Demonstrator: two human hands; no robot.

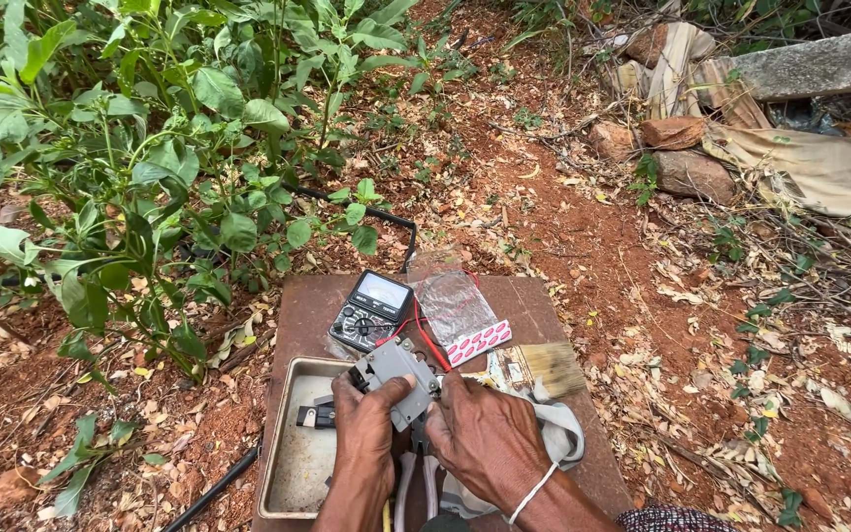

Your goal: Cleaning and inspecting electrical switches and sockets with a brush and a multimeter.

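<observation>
Over a brown board [534,305] set on the ground, both my hands hold a small grey box-shaped part [396,379]. My left hand [366,429] grips its left side and underside. My right hand [485,433] presses on its right end, a white band around that wrist. Just beyond the part lies a black multimeter [374,308] with red and black leads [429,340] running toward my hands. A metal tray [293,463] sits under my left hand with a small black piece [315,416] in it.
A clear plastic bag [453,300] with a red-and-white card [477,342] lies beside the multimeter, a paintbrush [549,366] to its right. Plier handles [416,488] and a grey cloth [563,433] lie below my hands. Leafy plants [150,167] crowd the left; stones [691,172] and sacking lie far right.
</observation>
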